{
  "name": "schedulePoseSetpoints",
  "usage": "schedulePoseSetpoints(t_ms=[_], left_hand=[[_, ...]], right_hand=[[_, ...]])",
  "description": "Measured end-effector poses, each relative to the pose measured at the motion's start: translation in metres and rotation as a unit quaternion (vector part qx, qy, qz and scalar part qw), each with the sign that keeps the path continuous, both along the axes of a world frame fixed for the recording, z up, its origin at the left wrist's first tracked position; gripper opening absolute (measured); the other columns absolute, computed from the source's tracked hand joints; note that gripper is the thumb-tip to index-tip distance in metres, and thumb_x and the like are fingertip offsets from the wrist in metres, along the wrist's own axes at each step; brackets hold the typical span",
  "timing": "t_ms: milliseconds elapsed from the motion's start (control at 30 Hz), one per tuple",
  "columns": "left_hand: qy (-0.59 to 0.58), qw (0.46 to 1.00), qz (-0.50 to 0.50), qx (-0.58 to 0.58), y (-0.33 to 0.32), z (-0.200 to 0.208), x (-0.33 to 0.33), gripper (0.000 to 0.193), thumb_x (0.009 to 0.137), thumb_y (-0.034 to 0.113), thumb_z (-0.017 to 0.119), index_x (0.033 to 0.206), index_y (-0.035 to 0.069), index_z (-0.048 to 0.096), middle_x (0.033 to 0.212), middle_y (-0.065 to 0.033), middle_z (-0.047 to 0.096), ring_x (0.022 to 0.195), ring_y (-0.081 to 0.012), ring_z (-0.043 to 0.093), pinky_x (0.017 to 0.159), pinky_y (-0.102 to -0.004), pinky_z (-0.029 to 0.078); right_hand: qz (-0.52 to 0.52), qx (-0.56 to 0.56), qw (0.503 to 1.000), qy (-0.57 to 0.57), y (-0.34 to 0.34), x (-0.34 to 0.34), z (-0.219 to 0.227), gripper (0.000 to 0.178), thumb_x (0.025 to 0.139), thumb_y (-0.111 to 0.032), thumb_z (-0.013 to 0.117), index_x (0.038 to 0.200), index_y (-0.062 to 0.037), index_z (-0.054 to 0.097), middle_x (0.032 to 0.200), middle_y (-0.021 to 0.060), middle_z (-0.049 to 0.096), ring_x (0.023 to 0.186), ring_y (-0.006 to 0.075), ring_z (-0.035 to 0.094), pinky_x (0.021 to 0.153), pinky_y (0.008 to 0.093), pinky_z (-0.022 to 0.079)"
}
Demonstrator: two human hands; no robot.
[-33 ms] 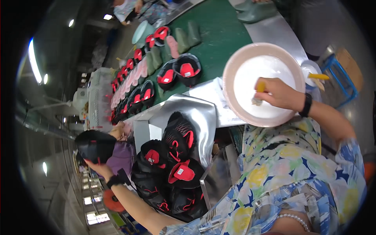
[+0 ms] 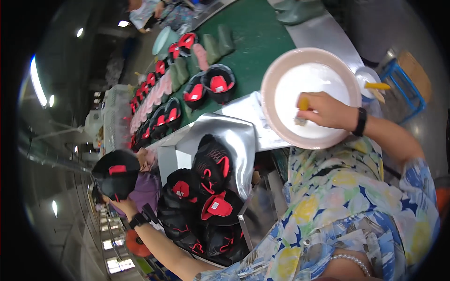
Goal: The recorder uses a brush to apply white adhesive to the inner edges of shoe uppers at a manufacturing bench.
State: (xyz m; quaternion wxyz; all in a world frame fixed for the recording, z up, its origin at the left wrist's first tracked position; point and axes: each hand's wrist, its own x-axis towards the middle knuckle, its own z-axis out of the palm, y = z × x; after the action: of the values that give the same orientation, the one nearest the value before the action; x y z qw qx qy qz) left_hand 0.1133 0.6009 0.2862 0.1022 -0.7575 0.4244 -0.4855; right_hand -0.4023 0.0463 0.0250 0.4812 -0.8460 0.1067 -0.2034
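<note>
In my left hand [image 2: 123,206], held out at the far left, is a black shoe upper [image 2: 108,180] with a red patch facing up. My fingers grip its lower edge. My right hand [image 2: 326,110] closes round the yellow handle of a brush [image 2: 303,103]. The bristles, partly covered by my fingers, are down at the white liquid [image 2: 323,79] in a pale pink basin [image 2: 276,79]. Between my arms, several black shoe uppers [image 2: 218,206] with red linings are piled in a metal-lined bin [image 2: 236,133].
A green-topped table [image 2: 258,33] carries rows of black-and-red uppers [image 2: 219,84], green foot-shaped forms [image 2: 225,40] and pink sole-shaped pieces [image 2: 164,84]. Right of the basin are a white tub [image 2: 365,75] with a yellow-handled tool [image 2: 377,86] and a blue-framed stool [image 2: 408,84]. Someone in purple [image 2: 145,192] is beyond my left hand.
The upper in my left hand has turned, bringing its red patch into sight. My right hand stays over the basin with the brush. The whole view has shifted slightly.
</note>
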Motion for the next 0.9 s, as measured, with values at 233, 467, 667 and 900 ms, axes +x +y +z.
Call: schedulePoseSetpoints(t_ms=[233, 467, 667, 900], left_hand=[[0.761, 0.605, -0.123, -0.200, -0.260, -0.173, -0.124, 0.065, 0.091, 0.004, 0.067, 0.149, 0.001, 0.039, 0.135, -0.0111, 0.056, 0.123, -0.0238, 0.054, 0.106, -0.0378, 0.044], [0.824, 0.532, -0.191, 0.033, -0.356, -0.150, -0.211, 0.062, 0.094, 0.000, 0.065, 0.151, 0.006, 0.043, 0.140, -0.0064, 0.058, 0.124, -0.0191, 0.056, 0.108, -0.0356, 0.044], [0.874, 0.451, -0.175, 0.055, -0.409, -0.166, -0.237, 0.057, 0.093, -0.002, 0.066, 0.147, 0.007, 0.048, 0.132, -0.0063, 0.062, 0.120, -0.0190, 0.060, 0.101, -0.0402, 0.054], [0.895, 0.338, -0.221, -0.190, -0.424, -0.179, -0.270, 0.042, 0.095, 0.004, 0.068, 0.135, 0.010, 0.058, 0.128, -0.0074, 0.065, 0.115, -0.0229, 0.065, 0.096, -0.0477, 0.058]], right_hand=[[0.101, -0.121, 0.977, 0.141, -0.013, 0.006, -0.015, 0.022, 0.089, -0.013, 0.068, 0.102, 0.0028, 0.063, 0.091, 0.0248, 0.069, 0.088, 0.0418, 0.068, 0.079, 0.0485, 0.052], [-0.061, -0.173, 0.983, -0.012, -0.076, -0.021, 0.011, 0.021, 0.091, -0.016, 0.067, 0.100, 0.0021, 0.061, 0.086, 0.0209, 0.068, 0.085, 0.0391, 0.068, 0.075, 0.0474, 0.051], [-0.008, -0.038, 0.990, -0.133, -0.079, -0.013, 0.067, 0.023, 0.095, -0.023, 0.067, 0.098, -0.0024, 0.058, 0.086, 0.0164, 0.068, 0.079, 0.0337, 0.066, 0.071, 0.0395, 0.050], [-0.165, -0.049, 0.979, -0.113, -0.089, -0.028, 0.052, 0.032, 0.092, -0.029, 0.072, 0.090, -0.0002, 0.059, 0.073, 0.0139, 0.066, 0.063, 0.0284, 0.065, 0.060, 0.0344, 0.049]])
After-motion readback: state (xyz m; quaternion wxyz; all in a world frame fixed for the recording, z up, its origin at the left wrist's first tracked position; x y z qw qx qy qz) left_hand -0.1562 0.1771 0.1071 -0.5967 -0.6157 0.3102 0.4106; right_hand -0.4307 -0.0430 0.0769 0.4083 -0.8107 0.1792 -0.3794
